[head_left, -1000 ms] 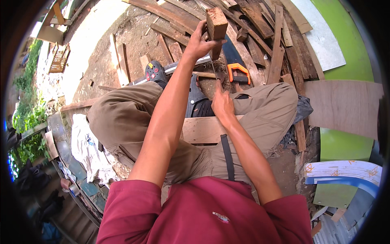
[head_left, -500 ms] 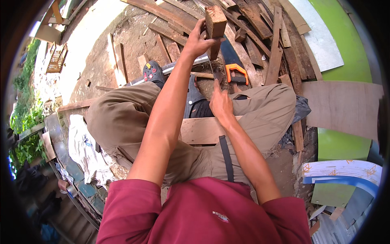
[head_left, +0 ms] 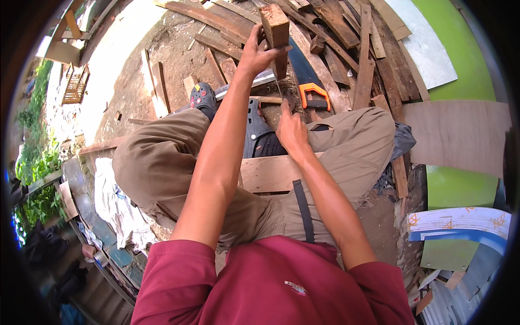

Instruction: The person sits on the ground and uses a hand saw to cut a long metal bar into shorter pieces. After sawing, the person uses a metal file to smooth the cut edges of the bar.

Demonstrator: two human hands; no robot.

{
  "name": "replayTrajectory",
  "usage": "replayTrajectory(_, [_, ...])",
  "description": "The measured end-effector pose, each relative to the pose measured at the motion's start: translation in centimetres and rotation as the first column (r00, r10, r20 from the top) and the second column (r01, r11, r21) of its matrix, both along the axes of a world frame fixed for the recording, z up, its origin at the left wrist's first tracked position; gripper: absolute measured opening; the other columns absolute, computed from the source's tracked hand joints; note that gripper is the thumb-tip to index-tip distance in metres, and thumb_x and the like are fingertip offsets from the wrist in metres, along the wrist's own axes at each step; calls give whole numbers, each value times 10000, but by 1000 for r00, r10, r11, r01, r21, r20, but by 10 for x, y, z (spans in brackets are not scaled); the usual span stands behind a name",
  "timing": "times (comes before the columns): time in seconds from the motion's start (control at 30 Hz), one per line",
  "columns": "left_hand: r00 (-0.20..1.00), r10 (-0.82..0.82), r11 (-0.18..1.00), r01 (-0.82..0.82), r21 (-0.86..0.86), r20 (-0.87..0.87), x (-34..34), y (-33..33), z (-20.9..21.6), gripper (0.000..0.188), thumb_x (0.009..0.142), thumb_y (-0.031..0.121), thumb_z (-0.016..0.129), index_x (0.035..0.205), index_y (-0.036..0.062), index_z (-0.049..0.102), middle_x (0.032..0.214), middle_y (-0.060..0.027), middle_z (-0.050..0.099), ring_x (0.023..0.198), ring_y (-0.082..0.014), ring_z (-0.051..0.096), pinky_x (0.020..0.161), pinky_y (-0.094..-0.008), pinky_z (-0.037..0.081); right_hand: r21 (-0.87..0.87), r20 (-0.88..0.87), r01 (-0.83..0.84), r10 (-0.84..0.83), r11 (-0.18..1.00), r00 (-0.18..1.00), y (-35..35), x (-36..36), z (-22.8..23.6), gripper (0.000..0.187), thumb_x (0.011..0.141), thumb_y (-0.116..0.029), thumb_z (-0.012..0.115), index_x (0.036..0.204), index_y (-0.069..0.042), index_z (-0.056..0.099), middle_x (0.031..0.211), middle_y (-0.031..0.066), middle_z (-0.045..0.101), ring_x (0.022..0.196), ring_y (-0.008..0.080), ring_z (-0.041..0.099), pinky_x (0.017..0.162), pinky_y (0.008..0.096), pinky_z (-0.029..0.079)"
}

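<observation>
My left hand [head_left: 255, 53], reaching far forward, is closed around a thick block of wood [head_left: 275, 26] that stands upright with a rough end on top. Lower and to the right, my right hand [head_left: 293, 131] grips the dark handle of a thin-bladed tool [head_left: 289, 101]; its exact kind is hard to make out. The blade points up toward the lower part of the block, and I cannot tell whether they touch. Just right of it lies a handsaw [head_left: 315, 97] with an orange and black handle, its dark blade running up behind the block.
Long wooden planks [head_left: 366, 59] are piled ahead and to the right. A flat piece of wood [head_left: 265, 174] lies between my legs. White cloth [head_left: 120, 203] is at the left, and green and pale sheets [head_left: 460, 135] line the right. My clogs [head_left: 254, 122] are close to the tool.
The wooden block and my left hand have shifted slightly left. My right hand with the thin-bladed tool has moved a little up and left. The saw stays where it was.
</observation>
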State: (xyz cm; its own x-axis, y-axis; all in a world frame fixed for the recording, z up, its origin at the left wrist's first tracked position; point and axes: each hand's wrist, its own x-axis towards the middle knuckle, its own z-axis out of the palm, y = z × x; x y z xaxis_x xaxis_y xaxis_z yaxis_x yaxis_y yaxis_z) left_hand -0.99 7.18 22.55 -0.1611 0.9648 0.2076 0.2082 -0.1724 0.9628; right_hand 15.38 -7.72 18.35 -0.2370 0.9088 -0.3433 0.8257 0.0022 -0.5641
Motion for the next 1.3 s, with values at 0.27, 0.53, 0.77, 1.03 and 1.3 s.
replayTrajectory(0.27, [1000, 26, 999, -26, -30, -17, -2, -6, 8, 847, 676, 239, 972, 1356, 61, 500, 1238, -120, 647, 1217, -226, 577, 1058, -384, 454, 6, 41, -43, 43, 999, 998, 1, 3, 0, 639, 954, -121, 547, 1556, -62, 339, 1039, 388, 626, 897, 516, 697, 787, 541, 587])
replayTrajectory(0.53, [999, -40, 998, 39, -47, -24, -9, 12, -6, 885, 709, 247, 942, 1433, 62, 468, 1369, -178, 596, 1313, -271, 536, 1100, -401, 431, 86, -16, -12, 14, 996, 1000, 2, -5, -1, 601, 986, -145, 530, 1552, -69, 343, 1023, 399, 620, 892, 538, 680, 794, 579, 562])
replayTrajectory(0.77, [1000, -27, 999, 26, -40, -12, -22, 27, -17, 924, 702, 273, 947, 1465, 62, 469, 1414, -148, 590, 1315, -254, 553, 1097, -387, 447, 63, -43, 13, -11, 998, 999, -11, 3, 1, 568, 1001, -190, 546, 1548, -141, 402, 943, 360, 627, 856, 553, 649, 775, 602, 527])
replayTrajectory(1.03, [998, -56, 996, 57, -62, 25, -17, 35, -17, 923, 717, 227, 948, 1462, 38, 437, 1369, -186, 597, 1299, -268, 546, 1097, -407, 443, -14, -128, -19, 17, 1000, 992, -28, 21, 37, 565, 1004, -180, 558, 1546, -154, 399, 935, 353, 611, 877, 546, 634, 799, 581, 517])
replayTrajectory(1.3, [999, -37, 988, 36, -150, -1, -22, 32, -15, 888, 785, 207, 894, 1489, -7, 397, 1370, -193, 574, 1280, -281, 538, 1104, -385, 397, -219, -293, 84, -148, 972, 945, -45, 52, 42, 526, 1028, -215, 526, 1533, -133, 406, 978, 356, 623, 905, 549, 627, 811, 595, 505])
